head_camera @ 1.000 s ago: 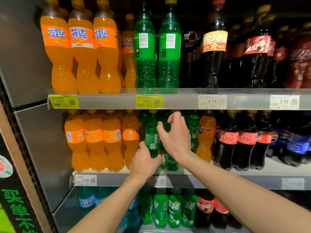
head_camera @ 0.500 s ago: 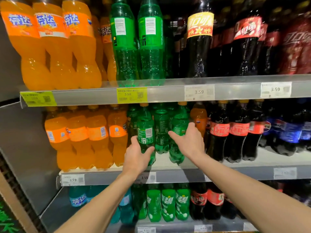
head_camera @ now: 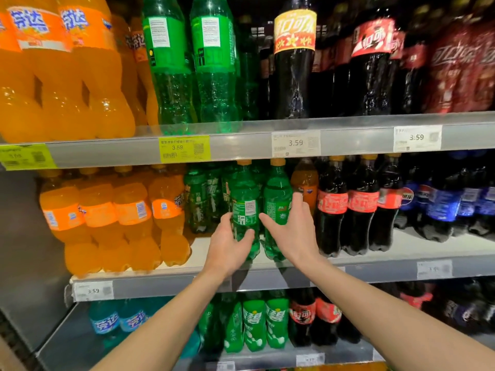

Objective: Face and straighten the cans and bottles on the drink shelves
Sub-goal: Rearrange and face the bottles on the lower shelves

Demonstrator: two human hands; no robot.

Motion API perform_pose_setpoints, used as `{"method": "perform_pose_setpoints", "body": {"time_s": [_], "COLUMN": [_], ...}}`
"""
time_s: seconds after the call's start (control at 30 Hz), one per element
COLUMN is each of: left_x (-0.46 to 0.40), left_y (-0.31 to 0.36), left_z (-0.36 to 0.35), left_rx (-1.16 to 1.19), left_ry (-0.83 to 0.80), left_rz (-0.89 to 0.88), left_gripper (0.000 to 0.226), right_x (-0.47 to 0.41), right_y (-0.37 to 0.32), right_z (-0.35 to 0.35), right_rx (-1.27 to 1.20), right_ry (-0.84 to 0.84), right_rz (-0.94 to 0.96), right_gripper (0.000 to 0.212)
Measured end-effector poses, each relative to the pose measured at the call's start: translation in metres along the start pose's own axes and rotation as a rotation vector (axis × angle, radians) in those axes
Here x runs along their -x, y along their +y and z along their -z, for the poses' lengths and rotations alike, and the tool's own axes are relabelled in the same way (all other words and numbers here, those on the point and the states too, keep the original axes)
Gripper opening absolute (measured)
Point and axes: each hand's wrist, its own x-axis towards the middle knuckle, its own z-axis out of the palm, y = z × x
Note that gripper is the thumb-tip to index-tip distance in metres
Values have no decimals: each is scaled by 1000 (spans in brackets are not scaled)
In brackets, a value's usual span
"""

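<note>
Store shelving fills the view, three tiers of soft drinks behind grey price rails. On the middle shelf (head_camera: 401, 247), going from the left, the orange bottles (head_camera: 115, 210) stand in a tidy front row, though their labels show barcodes rather than logos, so I judge facing there is unfinished. Next, the left hand (head_camera: 227, 250) grips the left green bottle (head_camera: 245, 207) low on its body, thumb curled across the front; its label shows a barcode panel, not the brand. Just beside it, the right hand (head_camera: 293, 231) lies with straight fingers against the right green bottle (head_camera: 277, 207), holding nothing. Both bottles stand upright near the shelf's front edge. A stray orange bottle (head_camera: 305, 183) sits behind, among the wrong neighbours. Farther right, the cola bottles (head_camera: 361, 202) face forward.

Bottles deeper on the shelf are dark and hard to read; the far right is blurred, and the top bottles' caps are cut off.
</note>
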Motion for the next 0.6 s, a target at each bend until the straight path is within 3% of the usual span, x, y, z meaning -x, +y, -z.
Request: {"method": "perform_pose_setpoints", "body": {"time_s": [0.13,0.27,0.37,0.47,0.6], "left_x": [-6,-26,-31,-39,-55], "left_y": [4,-8,-12,-15,-22], "left_z": [2,1,-3,-5,0], "left_rx": [35,36,-17,-44,-73], "left_ry": [106,106,95,99,103], "left_rz": [127,334,412,428,419], "left_gripper": [49,32,39,48,44], "right_x": [5,13,19,25,24], "right_y": [7,15,17,12,-4], "right_z": [-4,-11,-14,-22,-45], "right_rx": [-41,-99,-79,-107,-176], "right_ry": [27,55,132,171,0], "right_rz": [20,50,32,133,245], "right_gripper": [67,76,80,54,21]}}
